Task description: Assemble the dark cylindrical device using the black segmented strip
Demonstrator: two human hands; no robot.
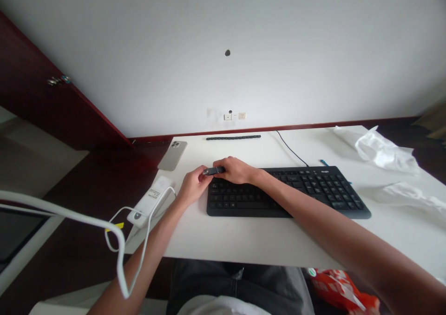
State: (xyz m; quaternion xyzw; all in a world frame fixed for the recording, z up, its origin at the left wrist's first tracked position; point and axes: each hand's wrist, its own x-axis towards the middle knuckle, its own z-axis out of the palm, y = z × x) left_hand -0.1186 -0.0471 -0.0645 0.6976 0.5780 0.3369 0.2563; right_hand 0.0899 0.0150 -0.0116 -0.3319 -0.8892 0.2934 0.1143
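Both hands meet over the far left corner of a black keyboard [306, 192] that lies on a white table [244, 240]. My right hand [235, 170] is closed, its fingers pinching a small dark oblong object [213, 170]. Just left of the keyboard, my left hand [193, 185] is also closed, and its fingertips grip the left end of the same object. What the object is cannot be made out.
A white power bank [150, 200] with a looping white cable [118, 240] lies at the table's left edge. A phone [172, 155] rests face down at the far left corner. A black strip [232, 137] lies by the wall. Crumpled white plastic [383, 152] sits at the right.
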